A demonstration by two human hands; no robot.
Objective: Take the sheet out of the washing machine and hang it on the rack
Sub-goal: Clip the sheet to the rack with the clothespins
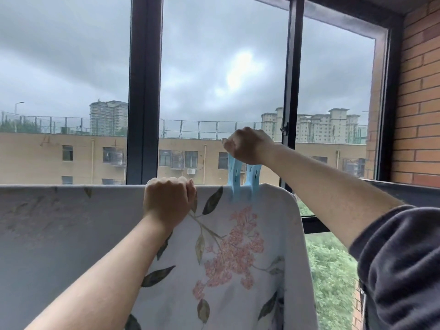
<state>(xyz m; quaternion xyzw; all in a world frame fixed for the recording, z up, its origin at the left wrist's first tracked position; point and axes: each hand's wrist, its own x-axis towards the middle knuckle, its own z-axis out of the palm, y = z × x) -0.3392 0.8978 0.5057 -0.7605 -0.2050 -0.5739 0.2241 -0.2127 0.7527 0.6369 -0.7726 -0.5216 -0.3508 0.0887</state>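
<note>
A dark grey fleece sleeve (400, 265) is seen nearest, at 4 o'clock. The white flower-printed fabric sheet (71, 234) is draped over a hidden rail, from 9 to 5 o'clock. Its top fold is gripped by the left hand (167, 202). At 1 o'clock of it, a pale blue plastic peg (240, 184) astride the fold is pinched by the right hand (248, 146). A black window frame (144, 91) stands beyond.

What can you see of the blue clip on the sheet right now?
The blue clip looks like pale blue plastic. Two slotted legs show below the right hand, which grips and hides its top. It stands roughly upright, its lower ends over the top edge of the floral sheet, near the sheet's right corner. The left hand holds the sheet beside the clip, apart from it.
</note>
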